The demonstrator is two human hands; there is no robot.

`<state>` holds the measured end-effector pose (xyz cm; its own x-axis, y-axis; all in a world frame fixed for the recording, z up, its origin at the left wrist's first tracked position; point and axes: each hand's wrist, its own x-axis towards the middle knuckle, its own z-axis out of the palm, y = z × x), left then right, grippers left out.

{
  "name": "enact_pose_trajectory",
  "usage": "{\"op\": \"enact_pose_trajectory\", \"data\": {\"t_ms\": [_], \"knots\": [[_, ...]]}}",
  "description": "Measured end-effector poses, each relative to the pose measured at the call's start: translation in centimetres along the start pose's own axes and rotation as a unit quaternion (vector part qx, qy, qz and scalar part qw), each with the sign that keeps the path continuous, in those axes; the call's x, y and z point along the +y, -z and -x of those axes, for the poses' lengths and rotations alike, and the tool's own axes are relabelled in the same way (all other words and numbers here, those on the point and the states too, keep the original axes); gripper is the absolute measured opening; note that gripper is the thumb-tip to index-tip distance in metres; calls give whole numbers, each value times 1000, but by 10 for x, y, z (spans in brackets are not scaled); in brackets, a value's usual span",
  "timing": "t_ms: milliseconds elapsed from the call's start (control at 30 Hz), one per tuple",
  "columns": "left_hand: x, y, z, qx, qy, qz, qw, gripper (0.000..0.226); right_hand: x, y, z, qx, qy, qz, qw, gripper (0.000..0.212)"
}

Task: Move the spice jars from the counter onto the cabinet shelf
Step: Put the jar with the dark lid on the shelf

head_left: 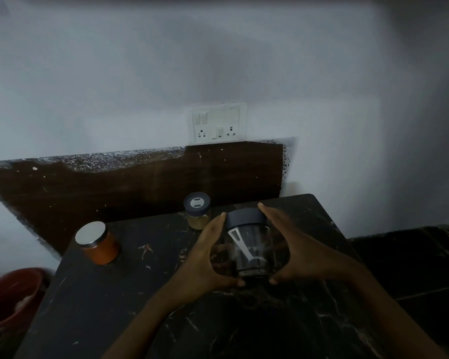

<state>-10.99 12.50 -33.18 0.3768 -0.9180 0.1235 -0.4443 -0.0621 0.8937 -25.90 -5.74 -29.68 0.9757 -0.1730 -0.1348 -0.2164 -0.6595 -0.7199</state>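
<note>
Left hand (pixel 208 257) and right hand (pixel 293 250) curl their fingers round the clear dark-lidded jar (pixel 252 244), tilted low over the marble counter (pixel 114 294). Smooth glass could slip, knocking the 2 waiting jars: orange-powder jar (pixel 99 242), yellow-powder jar (pixel 197 211).

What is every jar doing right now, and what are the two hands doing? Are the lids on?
clear jar: dark lid on, held between both hands.
left hand: grips the clear jar's left side.
right hand: grips its right side.
small yellow-powder jar: upright on the counter, lid on, untouched.
orange jar: upright on the counter, silver lid on, untouched.
</note>
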Motion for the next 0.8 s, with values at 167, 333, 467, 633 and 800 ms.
{"op": "enact_pose_trajectory", "data": {"t_ms": [167,333,467,633,800], "knots": [[-1,1,-2,-16,-8,-90,996,127,-2,-2,-1,20,12,-5,1000,126],[13,-4,-7,-3,-63,-194,979,129,-11,-7,-3,14,42,35,998,124],[20,-4,-5,23,-66,-180,981,122,-18,-4,-1,16,54,47,997,129],[26,0,3,26,-34,-75,996,127,-14,4,7,-10,40,1,999,135],[27,1,5,5,-40,-100,994,129,-14,0,7,24,37,5,999,128]]}}
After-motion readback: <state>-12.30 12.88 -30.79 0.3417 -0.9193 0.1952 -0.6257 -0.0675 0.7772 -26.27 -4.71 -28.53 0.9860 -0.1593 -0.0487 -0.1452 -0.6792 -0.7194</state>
